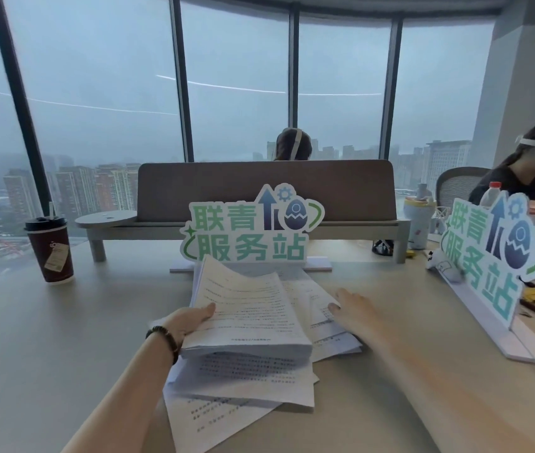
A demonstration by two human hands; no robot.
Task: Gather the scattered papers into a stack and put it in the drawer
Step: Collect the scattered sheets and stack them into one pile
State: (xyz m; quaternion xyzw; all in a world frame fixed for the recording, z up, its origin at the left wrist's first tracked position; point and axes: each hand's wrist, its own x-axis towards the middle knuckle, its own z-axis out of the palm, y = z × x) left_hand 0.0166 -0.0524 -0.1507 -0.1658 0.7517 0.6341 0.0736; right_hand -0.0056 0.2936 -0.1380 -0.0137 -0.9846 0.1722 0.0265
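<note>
Here, left hand (191, 323) gripping a paper stack (246, 318) over a pale desk (47, 338), right hand (351, 308) lying flat and relaxed on loose sheets (321, 308), hazy window wall (236, 83) looming beyond.

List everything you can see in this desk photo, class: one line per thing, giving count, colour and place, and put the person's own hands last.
thick paper bundle: one, white with print, lifted at desk centre
loose papers: several, white with print, fanned under and right of the bundle
desk: one, pale beige, foreground
coffee cup: one, dark red with black lid, far left
centre sign: one, green and blue on white, behind the papers
right sign: one, same colours, right side
divider screen: one, brown, on a grey shelf behind the centre sign
flask: one, pale blue, right of the screen
plastic bottle: one, clear with red cap, behind the right sign
other people: two, beyond the screen and far right
bead bracelet: one, dark, left wrist
left hand: grips the bundle's left edge
right hand: open, on the loose papers
</note>
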